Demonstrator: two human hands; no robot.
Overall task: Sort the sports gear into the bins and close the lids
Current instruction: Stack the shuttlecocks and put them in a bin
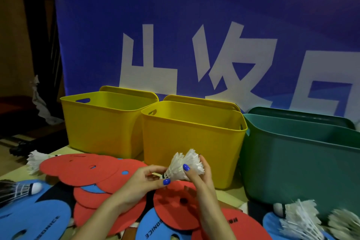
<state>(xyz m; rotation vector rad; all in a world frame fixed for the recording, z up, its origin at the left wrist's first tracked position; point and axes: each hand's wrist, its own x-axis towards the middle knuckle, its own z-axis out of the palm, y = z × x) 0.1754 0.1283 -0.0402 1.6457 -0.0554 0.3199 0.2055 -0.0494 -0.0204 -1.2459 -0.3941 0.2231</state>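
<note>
Both hands meet at lower centre, gripping one white shuttlecock (183,169). Left hand (148,179) pinches its cork end; right hand (198,173) wraps the feathers.

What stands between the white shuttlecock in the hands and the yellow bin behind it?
Nothing visible. Both hands, left and right, hold the white shuttlecock just in front of the middle yellow bin. The bin is open on top; its lid stands behind it, not over the opening.

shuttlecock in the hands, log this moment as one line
both hands: left hand, right hand hold white shuttlecock | bins: open | lids: off
</note>
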